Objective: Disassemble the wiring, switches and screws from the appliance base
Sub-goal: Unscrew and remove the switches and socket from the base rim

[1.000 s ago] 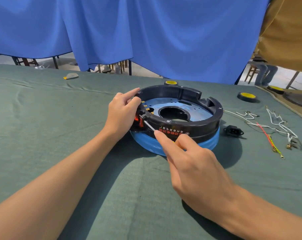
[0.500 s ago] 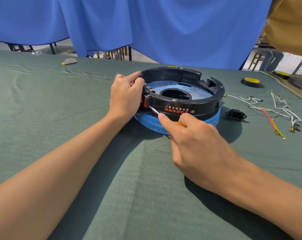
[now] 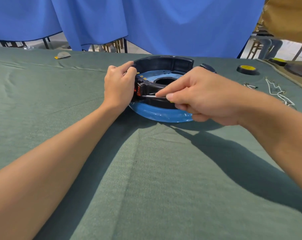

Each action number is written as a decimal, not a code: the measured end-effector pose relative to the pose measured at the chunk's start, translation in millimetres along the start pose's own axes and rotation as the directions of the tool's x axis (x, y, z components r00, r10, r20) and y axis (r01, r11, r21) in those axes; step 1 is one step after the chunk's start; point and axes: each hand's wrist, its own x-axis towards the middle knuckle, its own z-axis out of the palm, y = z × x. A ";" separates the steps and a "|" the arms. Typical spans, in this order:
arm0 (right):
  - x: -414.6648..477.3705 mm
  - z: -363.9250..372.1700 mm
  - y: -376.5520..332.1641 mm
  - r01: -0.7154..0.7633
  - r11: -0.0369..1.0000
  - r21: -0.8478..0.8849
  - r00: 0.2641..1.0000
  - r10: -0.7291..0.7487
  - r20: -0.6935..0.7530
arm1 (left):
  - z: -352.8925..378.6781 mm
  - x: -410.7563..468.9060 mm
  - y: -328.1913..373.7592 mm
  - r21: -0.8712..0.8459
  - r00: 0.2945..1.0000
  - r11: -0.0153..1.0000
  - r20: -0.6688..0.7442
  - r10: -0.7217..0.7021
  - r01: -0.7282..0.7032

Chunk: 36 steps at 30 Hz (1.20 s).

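Observation:
The round appliance base (image 3: 164, 64), a black ring over a blue lower rim, sits on the green cloth at centre. My left hand (image 3: 119, 85) grips its left edge, beside a red switch (image 3: 138, 90) set in the black wall. My right hand (image 3: 202, 96) is closed on a small screwdriver (image 3: 149, 96); its metal shaft lies nearly level and its tip touches the wall next to the switch. The handle is mostly hidden in my fingers. Loose white wires (image 3: 278, 90) lie on the cloth at the right.
A black and yellow disc (image 3: 247, 69) rests at the back right, with a brown mat (image 3: 300, 80) beyond it. A small grey piece (image 3: 63, 54) lies at the back left. Blue curtains hang behind the table, and a person in tan stands at the top right.
My right hand has swung from in front of the base to its right side, laying the screwdriver shaft flatter against the switch. The view has tilted down and closer. My left hand stays on the rim.

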 end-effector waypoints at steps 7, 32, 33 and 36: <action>-6.4 6.1 17.2 -0.081 0.956 0.283 0.996 0.072 0.043 | -2.7 -0.9 0.8 -0.028 1.000 0.999 0.020 -0.017 0.018; -2.5 38.4 39.9 0.038 0.699 0.714 0.996 -0.088 0.033 | -18.5 7.0 -11.2 -0.243 0.984 0.960 0.143 -0.109 0.142; -2.8 36.6 40.8 0.061 0.667 0.742 0.994 -0.107 0.014 | -19.1 6.9 -11.7 -0.239 0.984 0.962 0.144 -0.100 0.133; -2.2 33.8 44.0 0.149 0.580 0.801 0.988 -0.129 -0.090 | -20.1 8.6 -12.6 -0.233 0.988 0.967 0.136 -0.076 0.107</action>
